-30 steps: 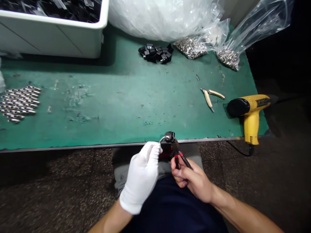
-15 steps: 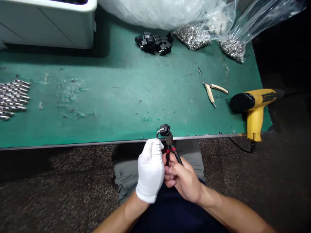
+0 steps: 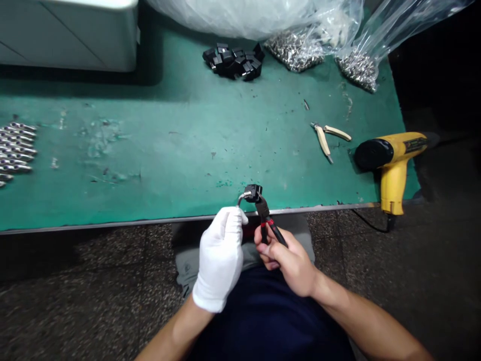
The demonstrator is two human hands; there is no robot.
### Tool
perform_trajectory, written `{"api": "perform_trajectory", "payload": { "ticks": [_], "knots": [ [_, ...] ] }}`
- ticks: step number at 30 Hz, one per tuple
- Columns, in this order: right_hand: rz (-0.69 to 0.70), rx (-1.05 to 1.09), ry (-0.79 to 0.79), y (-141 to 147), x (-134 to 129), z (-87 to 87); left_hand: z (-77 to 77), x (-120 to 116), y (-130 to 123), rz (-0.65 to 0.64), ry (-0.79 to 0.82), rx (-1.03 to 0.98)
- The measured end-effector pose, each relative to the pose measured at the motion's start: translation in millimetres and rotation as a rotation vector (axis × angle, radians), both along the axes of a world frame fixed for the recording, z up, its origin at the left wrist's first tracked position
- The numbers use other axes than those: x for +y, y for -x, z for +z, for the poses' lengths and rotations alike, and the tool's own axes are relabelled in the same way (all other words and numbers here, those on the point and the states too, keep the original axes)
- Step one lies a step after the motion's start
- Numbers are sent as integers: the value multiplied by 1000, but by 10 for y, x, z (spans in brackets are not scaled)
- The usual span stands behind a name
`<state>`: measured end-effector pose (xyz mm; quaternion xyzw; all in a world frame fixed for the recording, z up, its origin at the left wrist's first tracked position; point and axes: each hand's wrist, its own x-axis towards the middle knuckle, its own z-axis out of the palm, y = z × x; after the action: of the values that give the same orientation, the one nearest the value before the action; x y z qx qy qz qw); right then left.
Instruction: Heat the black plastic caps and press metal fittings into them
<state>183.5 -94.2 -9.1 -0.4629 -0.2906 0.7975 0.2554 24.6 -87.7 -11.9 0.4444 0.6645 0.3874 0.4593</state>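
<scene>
1. The black block (image 3: 253, 193) is sitting in the jaws of my pliers (image 3: 272, 232), just above the table's front edge, with a bent steel rod (image 3: 242, 198) curving out of its left side.
2. My bare right hand (image 3: 288, 261) is closed firmly around the red-and-black handles, and the jaws are clamping the block.
3. My gloved left hand (image 3: 220, 259) is drawing away from the pliers, so a wider gap is opening between my hands than half a second ago. Its curled fingers are staying right at the rod's lower end, but I cannot tell whether they are gripping it or only touching it.
4. The block is now depending mainly on the pliers for support.
5. On the green table (image 3: 150, 200), a pile of black blocks (image 3: 233, 61) is lying near the far edge, and a row of steel rods (image 3: 17, 148) is lying at the left.
6. Cutters (image 3: 325, 138) and a yellow heat gun (image 3: 391, 160) are resting well off to my right, with neither hand near them.
</scene>
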Motion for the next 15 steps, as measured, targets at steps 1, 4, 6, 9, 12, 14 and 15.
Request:
{"api": "perform_trajectory", "payload": {
  "ticks": [1, 4, 6, 9, 12, 14, 15],
  "knots": [
    [19, -24, -31, -20, 8, -3, 17, 4, 12, -9, 8, -4],
    [71, -100, -120, -83, 31, -14, 66, 26, 44, -22, 30, -35],
    [101, -159, -180, -128, 50, -16, 97, 50, 67, -37, 29, -47],
    [155, -251, -287, -202, 93, -4, 146, 97, 115, -77, 3, -19],
    [219, -356, -424, -279, 146, 18, 203, 146, 169, -139, -25, 53],
    [248, -398, -473, -324, 174, 23, 234, 173, 194, -187, -36, 80],
    [255, -407, -480, -343, 183, 22, 243, 185, 201, -204, -32, 80]
  ]
}}
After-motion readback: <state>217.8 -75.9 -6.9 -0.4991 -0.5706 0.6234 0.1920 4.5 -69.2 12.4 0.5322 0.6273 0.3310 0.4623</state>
